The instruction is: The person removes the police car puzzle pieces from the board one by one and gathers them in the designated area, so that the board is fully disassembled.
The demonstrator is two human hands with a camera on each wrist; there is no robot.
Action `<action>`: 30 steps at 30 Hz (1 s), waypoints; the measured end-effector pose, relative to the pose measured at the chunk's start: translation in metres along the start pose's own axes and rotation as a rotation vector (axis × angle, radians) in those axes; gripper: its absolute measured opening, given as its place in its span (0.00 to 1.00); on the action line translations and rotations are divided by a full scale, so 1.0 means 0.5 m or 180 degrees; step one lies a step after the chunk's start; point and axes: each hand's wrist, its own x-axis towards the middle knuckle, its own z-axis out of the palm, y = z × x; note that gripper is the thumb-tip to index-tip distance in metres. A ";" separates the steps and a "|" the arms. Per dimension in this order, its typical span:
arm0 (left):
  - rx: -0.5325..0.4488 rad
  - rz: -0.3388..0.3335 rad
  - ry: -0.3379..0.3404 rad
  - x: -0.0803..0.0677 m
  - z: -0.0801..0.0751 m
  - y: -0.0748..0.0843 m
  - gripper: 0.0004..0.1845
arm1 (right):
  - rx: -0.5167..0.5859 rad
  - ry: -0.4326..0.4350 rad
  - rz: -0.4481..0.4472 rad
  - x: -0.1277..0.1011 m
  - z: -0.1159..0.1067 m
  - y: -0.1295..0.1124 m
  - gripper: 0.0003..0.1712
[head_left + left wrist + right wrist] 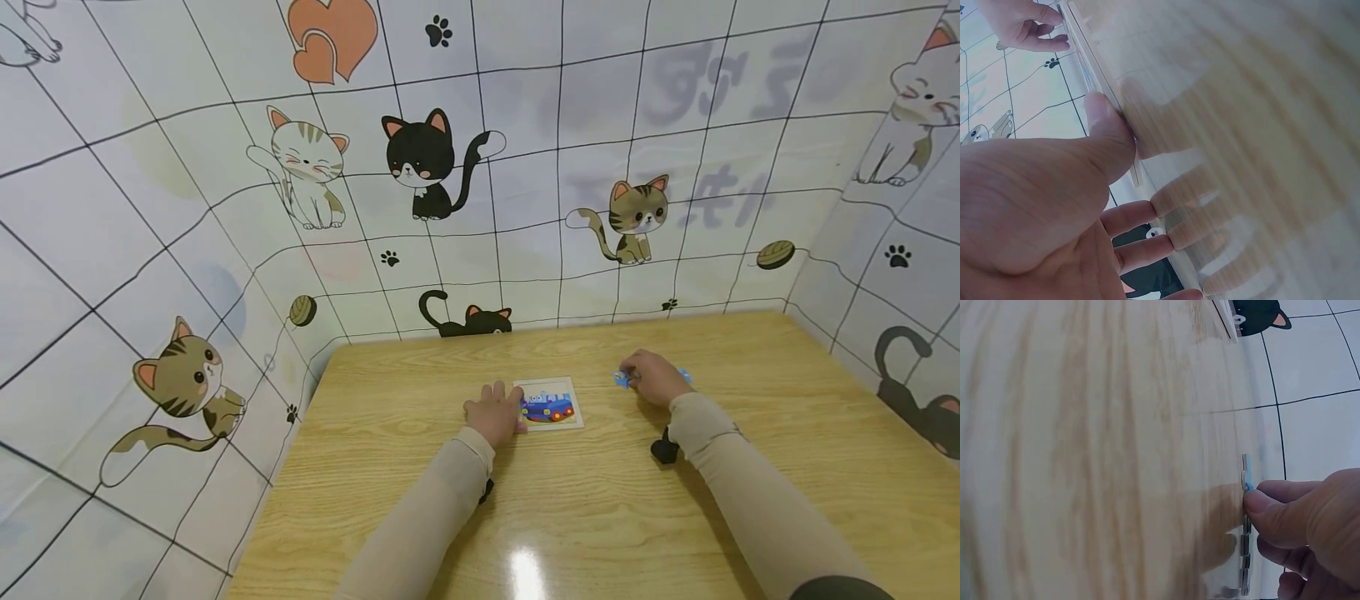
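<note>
Board [551, 386] lies lengthwise across; spread left hand [494, 414] touches it, right hand [654, 379] pinches piece [621, 379].

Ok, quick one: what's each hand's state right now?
Left hand: open, touching the puzzle board.
Right hand: closed, pinching a blue piece.

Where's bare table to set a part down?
Bare table: left of the left hand; between left sleeve and right sleeve, nearer than the puzzle board; right of the right sleeve. Narrower: between board and blue pieces. Crowded: the board's left edge, at the left hand; around the pieces, at the right hand.
</note>
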 end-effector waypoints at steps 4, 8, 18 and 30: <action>0.0011 0.0018 -0.0009 0.001 0.000 0.000 0.27 | -0.0082 0.0089 0.0008 0.000 0.002 -0.006 0.18; 0.0064 0.0034 -0.0003 0.001 0.001 0.000 0.28 | 0.0073 0.0160 -0.0074 0.007 0.014 -0.030 0.18; 0.0084 0.0013 0.0014 0.002 0.004 0.001 0.28 | 0.0473 -0.0150 -0.0433 0.023 0.050 -0.136 0.15; 0.0039 0.0011 -0.0033 0.000 0.002 0.001 0.27 | 0.0187 -0.0355 -0.0489 0.022 0.079 -0.166 0.15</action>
